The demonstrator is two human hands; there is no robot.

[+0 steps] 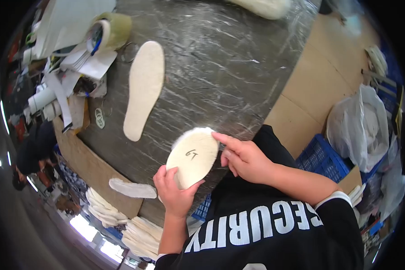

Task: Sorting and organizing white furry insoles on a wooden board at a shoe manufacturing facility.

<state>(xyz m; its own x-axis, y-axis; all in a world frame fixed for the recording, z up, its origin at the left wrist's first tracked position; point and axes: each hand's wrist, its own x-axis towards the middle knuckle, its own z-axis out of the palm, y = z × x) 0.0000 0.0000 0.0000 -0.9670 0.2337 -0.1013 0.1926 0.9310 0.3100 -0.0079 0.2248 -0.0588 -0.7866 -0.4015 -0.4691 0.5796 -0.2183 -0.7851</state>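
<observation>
A cream insole (202, 157) with white fluffy pile along its far edge and a dark handwritten mark on its face is tilted up over the near edge of the table. My left hand (176, 193) grips its lower end, thumb on the face. On the opposite side, my right hand (249, 162) touches the rim with an outstretched index finger; its other fingers are loosely curled. Beyond them a second cream insole (145, 90) lies flat on the table. A smaller whitish insole (132, 189) rests at the left table edge.
The dark table (211, 67) has a shiny, creased cover. Tape rolls (117, 31), papers (87, 60) and pale bands (99, 118) sit at left. Stacked insoles (141, 236) are lower left. A blue crate (321, 157) and a plastic bag (362, 126) stand right. Another person (36, 144) bends far left.
</observation>
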